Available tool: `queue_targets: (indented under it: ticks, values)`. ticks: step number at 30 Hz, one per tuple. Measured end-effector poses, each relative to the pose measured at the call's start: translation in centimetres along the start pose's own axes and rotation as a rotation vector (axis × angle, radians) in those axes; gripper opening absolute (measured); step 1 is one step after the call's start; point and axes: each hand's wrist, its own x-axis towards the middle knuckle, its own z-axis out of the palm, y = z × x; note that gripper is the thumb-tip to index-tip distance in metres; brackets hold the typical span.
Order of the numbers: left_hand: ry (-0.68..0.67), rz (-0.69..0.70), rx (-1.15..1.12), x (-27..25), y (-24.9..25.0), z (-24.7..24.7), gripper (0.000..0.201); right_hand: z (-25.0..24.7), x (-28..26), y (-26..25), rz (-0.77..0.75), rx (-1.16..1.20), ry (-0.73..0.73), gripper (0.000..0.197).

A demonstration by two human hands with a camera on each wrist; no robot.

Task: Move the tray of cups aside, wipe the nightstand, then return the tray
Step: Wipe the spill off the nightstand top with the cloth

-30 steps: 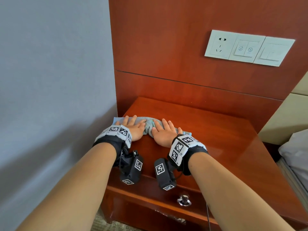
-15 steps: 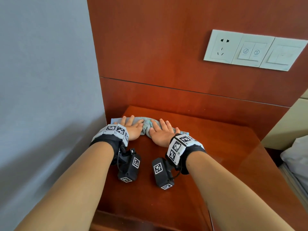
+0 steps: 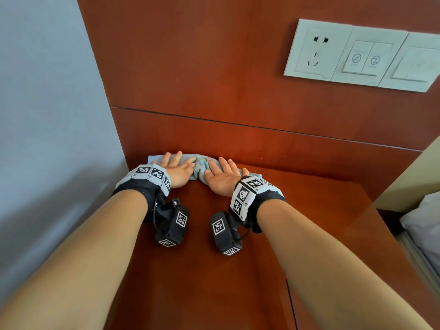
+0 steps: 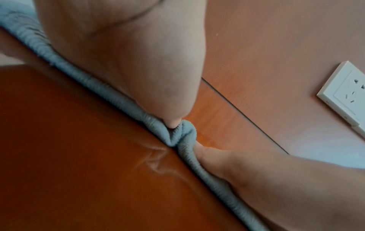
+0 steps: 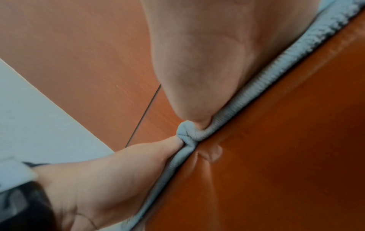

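Note:
A light blue cloth (image 3: 199,168) lies bunched along the back edge of the red-brown nightstand (image 3: 214,270), against the wooden wall panel. My left hand (image 3: 176,168) presses flat on its left half and my right hand (image 3: 222,175) on its right half, fingers straight and pointing at the wall. In the left wrist view the cloth (image 4: 178,135) puckers into a fold between the two thumbs. The right wrist view shows the same fold of cloth (image 5: 188,134) under my right hand (image 5: 197,62). No tray or cups are in view.
The wooden wall panel (image 3: 238,136) rises straight behind the cloth. A grey wall (image 3: 47,115) borders the nightstand on the left. A white socket and switches (image 3: 357,55) sit high on the panel. Bedding (image 3: 423,229) lies to the right.
Both hands have pushed the cloth away from me, from mid-top to the back edge against the panel. The head view has moved forward; the drawer front has left the frame.

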Motion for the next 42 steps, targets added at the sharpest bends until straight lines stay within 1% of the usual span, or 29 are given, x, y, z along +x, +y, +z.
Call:
queue_targets:
  ticks: [4,8,10,13,16,19,26,28,30,32,34,39,42]
  values:
    - [0.0,-0.031,0.038,0.3,0.8,-0.3,0.054,-0.6,0.6,0.6,-0.027,-0.024,-0.037,0.055]
    - [0.006,-0.067,0.056,0.6,2.3,0.2,0.054,-0.7,0.2,1.7,-0.052,-0.016,-0.032,0.054]
    - [-0.002,-0.078,0.084,1.0,4.0,1.2,0.055,-0.9,-0.1,3.5,-0.043,-0.009,-0.024,0.054]
    - [0.022,-0.127,0.19,1.6,6.6,2.6,0.055,-1.6,-0.7,6.5,-0.021,-0.012,-0.024,0.053]
    - [0.006,-0.097,0.133,1.5,11.2,4.0,0.054,-2.3,-1.6,11.0,0.016,-0.008,-0.013,0.053]
    - [-0.019,-0.081,0.143,0.8,16.1,5.4,0.053,-2.9,-3.0,15.7,0.057,0.003,0.01,0.053]
    - [-0.042,0.012,0.139,0.0,27.3,9.0,0.053,-4.6,-6.3,26.2,0.175,0.038,0.046,0.053]
    - [-0.052,0.03,0.136,-0.3,29.6,9.7,0.053,-4.9,-6.8,28.4,0.165,0.003,0.045,0.052]
    - [-0.048,0.042,0.138,-0.4,31.5,10.1,0.053,-5.1,-6.9,30.2,0.121,0.024,0.043,0.052]
    - [-0.045,0.053,0.144,-0.5,32.7,10.3,0.053,-5.3,-7.1,31.6,0.064,0.163,0.05,0.053]
    - [-0.046,0.064,0.152,-0.7,33.7,10.5,0.054,-5.8,-7.4,32.8,0.029,0.248,0.119,0.051]
    - [-0.046,0.111,0.156,-1.3,35.8,11.1,0.054,-7.9,-9.0,35.1,0.105,0.21,0.07,0.051]
    - [-0.053,0.13,0.161,-1.4,37.3,11.5,0.054,-7.6,-9.8,36.3,0.143,0.227,0.121,0.05]
